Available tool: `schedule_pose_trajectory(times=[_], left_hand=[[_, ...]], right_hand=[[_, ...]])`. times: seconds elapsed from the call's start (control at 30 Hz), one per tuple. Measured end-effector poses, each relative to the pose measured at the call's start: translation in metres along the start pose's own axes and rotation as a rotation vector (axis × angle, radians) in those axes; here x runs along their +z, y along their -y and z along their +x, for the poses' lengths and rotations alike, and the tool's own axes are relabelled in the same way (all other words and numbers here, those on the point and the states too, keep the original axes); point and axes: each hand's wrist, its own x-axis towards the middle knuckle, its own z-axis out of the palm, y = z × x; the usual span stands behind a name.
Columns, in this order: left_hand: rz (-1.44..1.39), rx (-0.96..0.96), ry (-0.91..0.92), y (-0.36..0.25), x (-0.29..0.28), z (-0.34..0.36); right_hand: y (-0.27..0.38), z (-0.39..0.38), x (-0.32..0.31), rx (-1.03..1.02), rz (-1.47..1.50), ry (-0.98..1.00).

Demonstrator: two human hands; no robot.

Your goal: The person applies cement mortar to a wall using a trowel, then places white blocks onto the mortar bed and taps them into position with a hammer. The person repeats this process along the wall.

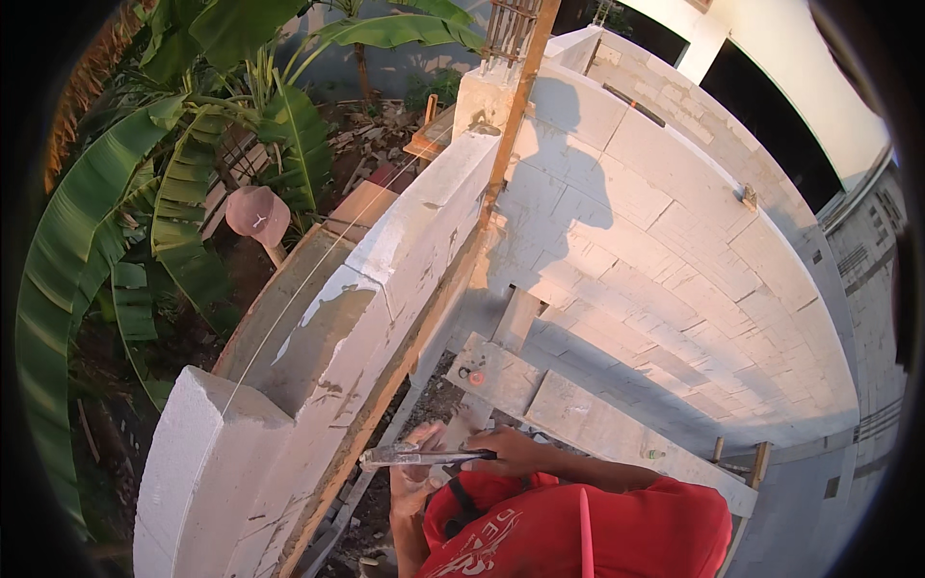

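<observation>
In front of my red shirt (pixel 597 520), my right hand (pixel 511 453) is closed round the dark handle of a long, narrow tool with a greyish, mortar-smeared front part (pixel 405 457). I cannot make out its exact kind. My left hand (pixel 421 445) is at the tool's front part, its fingers partly covered and blurred. Left of both hands runs a pale block wall (pixel 337 385) with a gap in its top course. Grey mortar (pixel 332 323) lies in that gap, and a loose-looking end block (pixel 207 453) stands at its near side.
A taut string (pixel 299 299) runs along the wall top. A wooden post (pixel 520 106) rises near rebar (pixel 509 39). Scaffold planks (pixel 588 414) lie at right, before a higher block wall (pixel 674 250). Banana plants (pixel 96 241) and a capped person (pixel 258 214) are beyond the wall.
</observation>
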Motion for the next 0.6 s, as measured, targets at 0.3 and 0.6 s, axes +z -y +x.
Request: schedule_pose_trajectory(times=[0.3,0.6], left_hand=[[-0.563,-0.287,-0.516,0.193,-0.003,0.092],[-0.305,-0.568,-0.807,0.247,-0.022,0.055]], right_hand=[[-0.156,0.129,-0.318,0.047,-0.608,-0.385],[-0.152,0.224,-0.652,-0.171,-1.003,-1.189]])
